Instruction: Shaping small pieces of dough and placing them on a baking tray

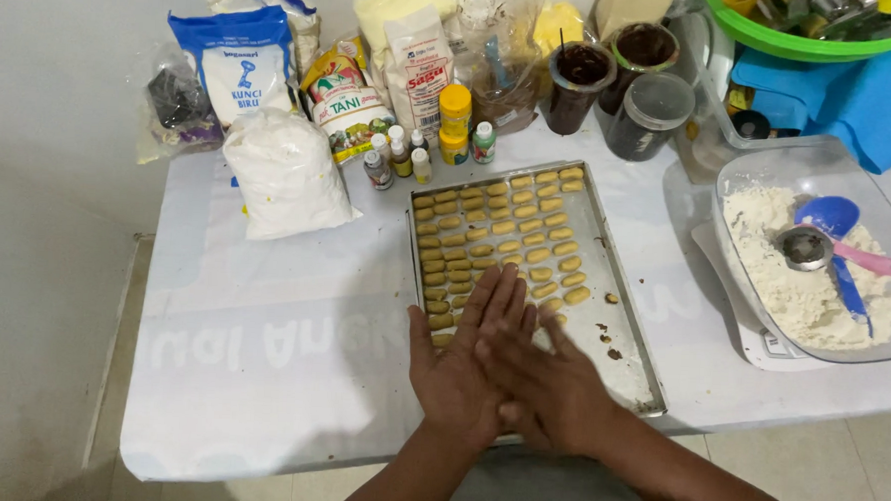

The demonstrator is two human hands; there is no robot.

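Left hand (pixel 465 367): seen low in the centre of the frame, flat, fingers stretched, pressed palm to palm against the other hand.
Right hand (pixel 550 380): laid across the left one, fingers together; whether anything is held between the palms cannot be told.
Baking tray (pixel 631 319): placed on the bench at centre frame, its near edge covered by the hands.
Dough pieces (pixel 497 228): small yellow ovals set in rows over the tray's left part.
Bench (pixel 261 343): covered with a white sheet.
Flour tub (pixel 814 287): found at right, a blue spoon inside.
Bags (pixel 284 173): stacked upper left.
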